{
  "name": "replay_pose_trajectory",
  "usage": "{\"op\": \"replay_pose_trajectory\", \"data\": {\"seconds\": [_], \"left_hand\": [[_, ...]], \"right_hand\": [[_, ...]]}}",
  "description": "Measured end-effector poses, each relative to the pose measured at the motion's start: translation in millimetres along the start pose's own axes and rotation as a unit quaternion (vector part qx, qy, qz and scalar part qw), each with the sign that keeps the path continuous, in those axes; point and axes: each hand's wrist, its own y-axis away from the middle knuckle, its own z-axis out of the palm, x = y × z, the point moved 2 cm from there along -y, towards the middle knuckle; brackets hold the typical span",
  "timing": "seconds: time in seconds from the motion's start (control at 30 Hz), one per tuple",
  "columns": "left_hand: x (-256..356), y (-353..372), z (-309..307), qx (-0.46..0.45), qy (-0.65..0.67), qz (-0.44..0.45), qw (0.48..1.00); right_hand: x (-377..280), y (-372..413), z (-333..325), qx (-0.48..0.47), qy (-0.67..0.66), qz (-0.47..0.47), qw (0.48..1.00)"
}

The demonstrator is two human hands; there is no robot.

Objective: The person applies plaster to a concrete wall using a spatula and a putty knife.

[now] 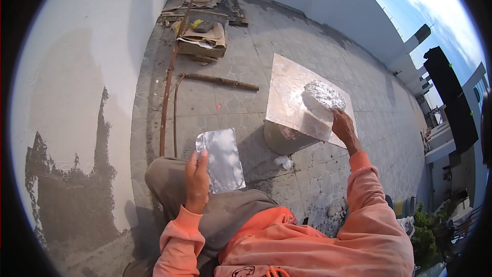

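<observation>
Gripping left hand (197,182): clamped on steel trowel (223,161) by its edge, nearer than board (287,90); stiff, light, slick.
Right hand (343,127): at board's near edge, touching plaster lump (323,95); closure unclear.
Plaster lump: atop board; soft, crumbly.

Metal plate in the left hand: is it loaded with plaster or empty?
Empty, nearly: the metal plate in the left hand shows only thin white smears. The plaster heap lies on the board.

sleeves: orange, ribbed cuffs | trousers: grey-brown | hands: bare
</observation>
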Motion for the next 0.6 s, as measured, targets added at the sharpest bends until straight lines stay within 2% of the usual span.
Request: {"op": "replay_pose_trajectory", "data": {"seconds": [0.07,0.1,0.2,0.23,0.33,0.37,0.4,0.47,0.5,0.53,0.6], "left_hand": [[-4,0,-1,-0.003,0.005,-0.004,1.000],[-6,0,0,-0.001,0.007,-0.003,1.000],[-7,1,1,-0.001,0.005,-0.004,1.000],[-7,0,1,-0.004,0.003,-0.005,1.000],[-9,1,2,-0.011,0.003,-0.007,1.000],[-10,2,2,-0.009,-0.004,-0.013,1.000],[-10,2,2,-0.007,-0.011,-0.018,1.000],[-8,3,5,0.005,-0.005,-0.015,1.000],[-8,4,8,0.008,0.006,-0.012,1.000],[-7,5,11,0.009,0.017,-0.007,1.000],[-14,3,5,0.003,-0.015,-0.017,1.000]], "right_hand": [[1,-3,20,0.034,0.038,-0.015,0.999],[-7,-1,25,0.027,0.081,-0.062,0.994],[-9,-7,6,-0.113,-0.004,-0.047,0.993],[-18,-14,-6,-0.152,0.014,0.005,0.988],[-8,-16,11,-0.011,0.058,-0.014,0.998],[-5,-9,31,-0.056,0.060,-0.012,0.997],[-11,-5,37,-0.032,0.106,-0.088,0.990],[-10,-18,13,-0.110,-0.021,-0.038,0.993],[-17,-25,-5,-0.148,-0.008,-0.010,0.989],[-18,-31,-15,-0.141,-0.010,-0.001,0.990],[0,-34,-4,-0.058,0.079,-0.004,0.995]]}}
